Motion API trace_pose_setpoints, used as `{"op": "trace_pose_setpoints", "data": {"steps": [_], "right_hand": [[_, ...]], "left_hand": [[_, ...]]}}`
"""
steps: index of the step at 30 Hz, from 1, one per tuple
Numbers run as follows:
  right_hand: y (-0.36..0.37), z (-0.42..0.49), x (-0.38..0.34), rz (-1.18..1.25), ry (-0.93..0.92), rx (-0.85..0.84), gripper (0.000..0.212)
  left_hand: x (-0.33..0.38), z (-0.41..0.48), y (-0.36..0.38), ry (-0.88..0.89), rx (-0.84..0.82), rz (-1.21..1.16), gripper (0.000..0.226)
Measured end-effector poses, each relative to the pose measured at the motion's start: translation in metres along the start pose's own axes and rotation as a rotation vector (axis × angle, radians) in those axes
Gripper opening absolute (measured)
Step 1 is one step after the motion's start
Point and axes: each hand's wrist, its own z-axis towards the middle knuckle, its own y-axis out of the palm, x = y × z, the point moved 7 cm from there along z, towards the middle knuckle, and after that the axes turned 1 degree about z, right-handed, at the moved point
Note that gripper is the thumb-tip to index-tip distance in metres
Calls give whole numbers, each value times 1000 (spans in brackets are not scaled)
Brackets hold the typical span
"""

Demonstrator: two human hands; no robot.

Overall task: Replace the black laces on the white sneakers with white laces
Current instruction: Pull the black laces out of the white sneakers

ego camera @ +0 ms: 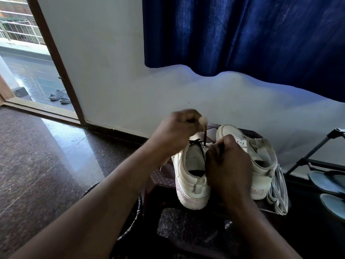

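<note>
Two white sneakers stand side by side on a small dark stool [160, 174], heels toward me. The left sneaker [190, 176] still carries a black lace [205, 136] through its upper eyelets. My left hand [179, 129] is raised above the shoe and pinches one end of that lace, pulling it upward. My right hand [227, 161] rests on the left sneaker's inner side with its fingers curled round the other strand of the black lace. The right sneaker [257, 157] shows no lace. White laces [278, 193] hang in a bundle off the stool's right edge.
A white wall and a blue curtain [242, 34] stand behind the stool. An open doorway [37, 71] at the left leads to a balcony with grey slippers [58, 97]. A black rack [317, 152] holds blue sandals [324, 180] at the right. Below the stool lies a dark mat.
</note>
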Motion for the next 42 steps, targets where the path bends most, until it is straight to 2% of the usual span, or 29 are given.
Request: {"op": "trace_pose_setpoints", "data": {"steps": [1,2,3,4,5,6,8,9,12,15,18,21,24,28,31,34,36,37,39,41,42], "right_hand": [[0,0,0,-6,5,2,11],[0,1,0,-9,4,6,11],[0,1,-1,-11,2,7,11],[1,1,-1,-10,1,7,12],[1,0,-1,-6,0,6,12],[1,0,-1,0,-3,8,12],[1,-1,-1,10,-16,12,11],[1,-1,-1,12,-22,12,10],[-1,-1,-1,16,-27,10,13],[-1,0,-1,17,-26,5,18],[1,0,-1,24,-35,5,17],[1,-1,0,34,-43,13,14],[0,-1,-1,38,-41,20,12],[1,-1,-3,29,-41,16,14],[0,0,-1,26,-24,18,12],[0,0,1,50,-15,15,11],[0,-1,0,60,-14,17,12],[1,-1,0,64,-22,21,12],[1,-1,1,73,-33,25,12],[1,-1,1,65,-33,23,15],[1,-1,1,57,-37,25,18]], "left_hand": [[1,-2,2,-67,-6,-342,24],[2,-2,-1,-112,26,-574,26],[0,-2,-7,-131,89,-675,28],[-2,-1,-14,-125,163,-618,30],[-3,0,-23,-96,226,-394,32],[-4,1,-27,-62,257,-64,32],[-4,1,-17,-4,233,489,33],[-4,0,-8,29,202,617,34],[-8,1,12,149,149,732,38],[-12,3,16,166,53,798,48],[-8,1,19,231,23,868,23],[-1,1,18,273,100,893,29],[2,3,5,250,219,841,32],[-7,1,3,241,215,729,24],[-19,7,3,84,244,359,32],[-22,10,-15,-42,437,-113,40],[-22,9,-28,-66,494,-253,34],[-19,9,-32,-50,466,-145,29],[-12,9,-25,6,295,299,17],[-12,6,-9,36,118,718,23],[-13,5,-4,37,59,839,25]]}}
